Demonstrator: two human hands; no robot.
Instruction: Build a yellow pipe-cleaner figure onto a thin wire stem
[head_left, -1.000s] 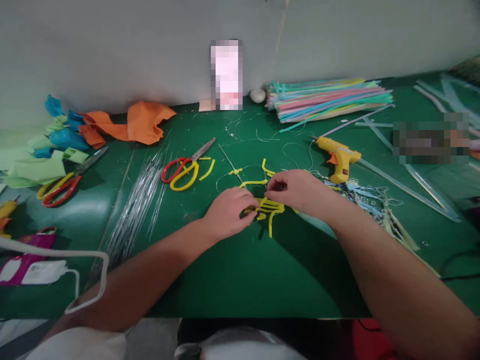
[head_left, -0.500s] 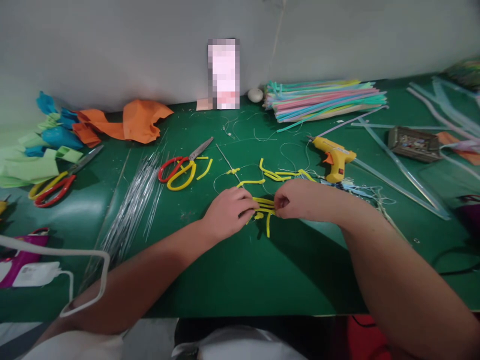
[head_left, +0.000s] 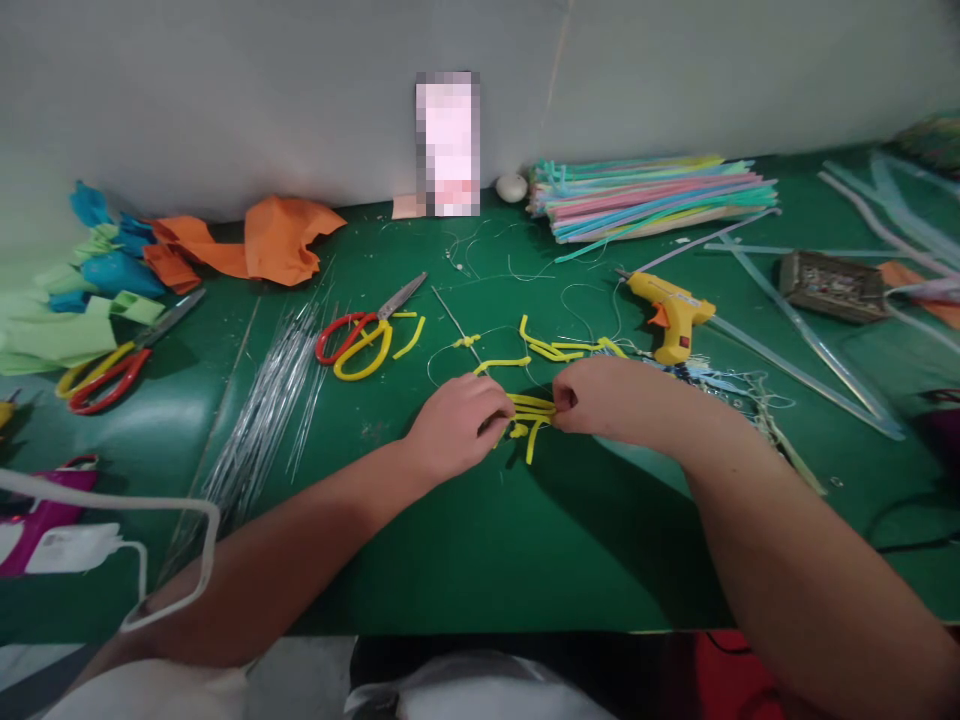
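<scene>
Several yellow pipe cleaner pieces (head_left: 531, 403) lie side by side between my hands, just above the green table. My left hand (head_left: 463, 420) pinches their left ends, and my right hand (head_left: 600, 398) has its fingers closed on the right ends. The fingertips partly hide the ends. A bent yellow piece (head_left: 533, 443) hangs below the bundle. Behind my hands lie more cut yellow pieces (head_left: 555, 350) and a thin metal wire (head_left: 454, 318) with a small yellow knot on it.
Red-and-yellow scissors (head_left: 367, 340) and a sheaf of thin wires (head_left: 262, 410) lie to the left. A yellow glue gun (head_left: 670, 312) rests at right, before a pastel pipe cleaner bundle (head_left: 652, 200). Orange cloth (head_left: 285, 240) and a second pair of scissors (head_left: 112, 380) are further left.
The bent yellow piece below the bundle has tilted and risen slightly. My right hand has shifted a little to the right; both hands keep their pinch.
</scene>
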